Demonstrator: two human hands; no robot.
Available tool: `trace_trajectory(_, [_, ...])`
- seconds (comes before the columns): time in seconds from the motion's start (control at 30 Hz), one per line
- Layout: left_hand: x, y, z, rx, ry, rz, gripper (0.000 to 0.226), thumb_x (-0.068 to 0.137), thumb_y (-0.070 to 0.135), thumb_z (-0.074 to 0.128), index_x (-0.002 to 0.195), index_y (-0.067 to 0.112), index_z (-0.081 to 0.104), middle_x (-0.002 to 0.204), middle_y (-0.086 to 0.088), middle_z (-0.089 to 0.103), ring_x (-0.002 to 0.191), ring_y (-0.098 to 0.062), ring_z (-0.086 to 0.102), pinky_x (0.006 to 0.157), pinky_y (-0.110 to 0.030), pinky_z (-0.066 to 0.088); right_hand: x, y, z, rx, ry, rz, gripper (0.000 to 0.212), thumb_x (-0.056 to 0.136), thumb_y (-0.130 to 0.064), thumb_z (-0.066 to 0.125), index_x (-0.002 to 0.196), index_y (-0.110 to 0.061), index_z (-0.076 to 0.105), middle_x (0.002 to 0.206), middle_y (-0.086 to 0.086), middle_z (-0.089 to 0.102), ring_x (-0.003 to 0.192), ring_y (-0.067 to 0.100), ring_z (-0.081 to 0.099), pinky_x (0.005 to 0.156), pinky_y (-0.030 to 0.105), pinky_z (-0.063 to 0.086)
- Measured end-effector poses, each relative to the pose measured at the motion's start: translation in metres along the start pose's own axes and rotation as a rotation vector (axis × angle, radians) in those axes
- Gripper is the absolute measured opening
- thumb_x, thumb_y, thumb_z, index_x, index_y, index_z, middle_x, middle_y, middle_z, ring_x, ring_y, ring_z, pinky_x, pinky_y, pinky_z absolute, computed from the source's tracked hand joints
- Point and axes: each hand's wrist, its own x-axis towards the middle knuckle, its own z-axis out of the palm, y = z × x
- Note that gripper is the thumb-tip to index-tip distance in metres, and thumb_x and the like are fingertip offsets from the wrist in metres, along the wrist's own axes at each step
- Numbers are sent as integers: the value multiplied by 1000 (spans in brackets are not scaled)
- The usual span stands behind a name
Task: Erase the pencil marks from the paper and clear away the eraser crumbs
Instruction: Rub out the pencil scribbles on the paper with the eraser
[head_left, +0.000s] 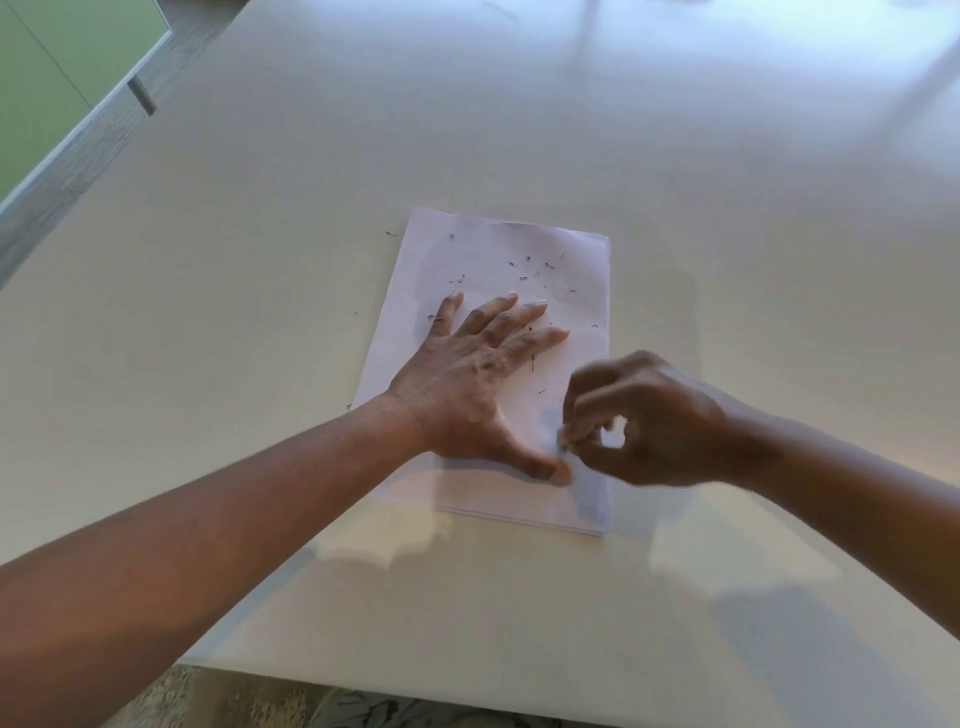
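Pale worktop (675, 182) carries paper (582, 249); left hand (470, 387) pressed flat on it, right hand (644, 421) pinching a small eraser (566, 441) at 5 o'clock, erasing seemingly near done, crumbs (530, 270) toward 12 uncleared.

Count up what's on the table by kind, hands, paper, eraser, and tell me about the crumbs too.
Hands: 2, left hand flat on the paper, right hand pinching the eraser
Paper stack: 1
Eraser: 1, mostly hidden in the fingers
Eraser crumbs: many, too small to count, a few on the table
Total: 4, crumbs aside
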Motion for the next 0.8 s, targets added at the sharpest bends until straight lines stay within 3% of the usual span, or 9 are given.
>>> trace_trajectory(0.07, [0, 0, 0, -1, 1, -2, 140, 47, 108, 40, 162, 41, -2, 170, 16, -13, 154, -9, -23, 122, -55, -16, -5, -4, 3, 15, -35, -16, 14, 81, -7, 74, 67, -10, 72, 70, -1, 62, 57, 10, 54, 55, 24, 46])
trace_trajectory(0.27, [1, 0, 1, 19, -11, 6, 142, 47, 109, 36, 163, 39, -4, 170, 14, -15, 154, -10, -24, 122, -56, -16, 20, 20, -8, -93, 160, 33, 11, 73, 1, 74, 68, -9, 72, 69, 0, 61, 54, 11, 53, 53, 29, 50])
trace_trajectory(0.5, [0, 0, 1, 3, 1, -1, 139, 47, 109, 39, 162, 42, -2, 170, 15, -13, 154, -9, -23, 123, -56, -14, -4, 1, 2, 23, -43, -25, 11, 78, -5, 76, 69, -10, 72, 70, -2, 63, 58, 6, 52, 56, 20, 46])
trace_trajectory(0.7, [1, 0, 0, 28, -10, 2, 141, 46, 110, 34, 162, 40, -6, 170, 14, -16, 155, -10, -24, 123, -56, -15, 18, 20, -7, -58, 141, 1, 13, 72, 2, 77, 67, -8, 72, 67, 0, 61, 54, 6, 48, 55, 23, 48])
trace_trajectory(0.8, [1, 0, 0, 13, -11, 0, 141, 46, 110, 35, 162, 41, -5, 170, 15, -15, 154, -9, -24, 123, -57, -14, 10, 15, -5, -29, 68, -21, 13, 74, 1, 76, 68, -9, 72, 69, -1, 61, 56, 5, 49, 57, 16, 44])
